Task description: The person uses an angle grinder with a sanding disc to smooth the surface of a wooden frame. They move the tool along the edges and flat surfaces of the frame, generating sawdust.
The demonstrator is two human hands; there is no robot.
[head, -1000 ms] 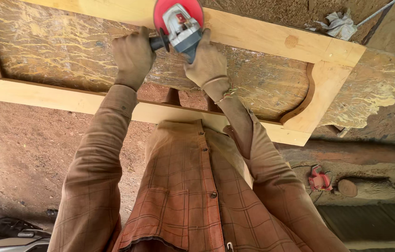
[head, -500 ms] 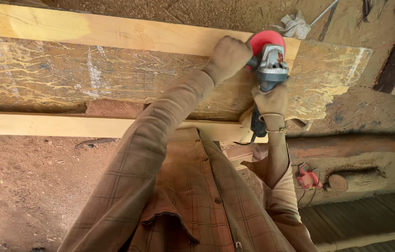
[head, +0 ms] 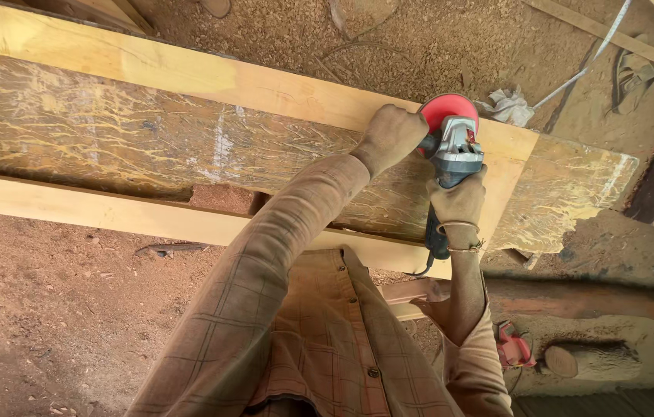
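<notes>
Loose reddish dirt [head: 49, 309] is spread all below the wooden frame. A crumpled white rag [head: 508, 106] is dumped just past the frame's far right corner. A small red tool [head: 514, 347] and a log end [head: 562, 361] are seen well below that corner.

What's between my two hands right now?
The grinder, in the head view: left hand grips its side handle, right hand its body.

One grinder [head: 450, 150] with one red disc [head: 444, 110]. Two hands hold it: left hand [head: 389, 137], right hand [head: 458, 202]. One big wooden frame [head: 188, 73]. One crumpled rag [head: 506, 106]. One small red tool [head: 514, 349].
</notes>
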